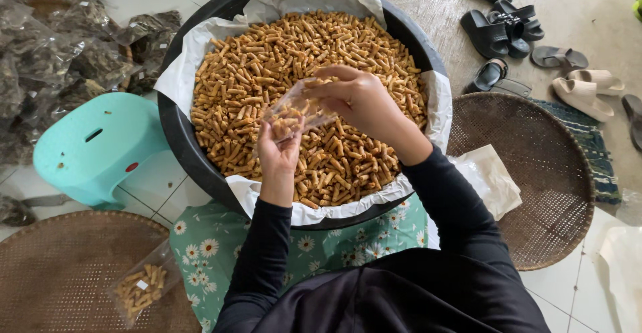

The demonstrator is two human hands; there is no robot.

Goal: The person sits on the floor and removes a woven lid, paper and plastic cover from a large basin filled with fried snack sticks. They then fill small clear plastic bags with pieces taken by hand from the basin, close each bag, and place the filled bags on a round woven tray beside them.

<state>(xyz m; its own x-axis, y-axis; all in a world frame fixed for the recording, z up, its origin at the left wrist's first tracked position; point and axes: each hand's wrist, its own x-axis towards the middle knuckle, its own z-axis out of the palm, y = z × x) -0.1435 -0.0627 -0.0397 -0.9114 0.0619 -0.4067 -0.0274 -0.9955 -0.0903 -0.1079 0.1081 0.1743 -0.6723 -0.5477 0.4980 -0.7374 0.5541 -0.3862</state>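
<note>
Bag (292,114), clear, seemingly part-filled, between left hand (279,151) and right hand (358,95).

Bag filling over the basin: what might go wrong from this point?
1. The clear bag is thin and limp, pinched only at its mouth by the left hand and right hand; it may sag or fold so snack sticks miss the opening.
2. The bag hangs over the basin, so most spills would likely land back in it, but sticks near the paper liner edge might roll onto the floor.
</note>
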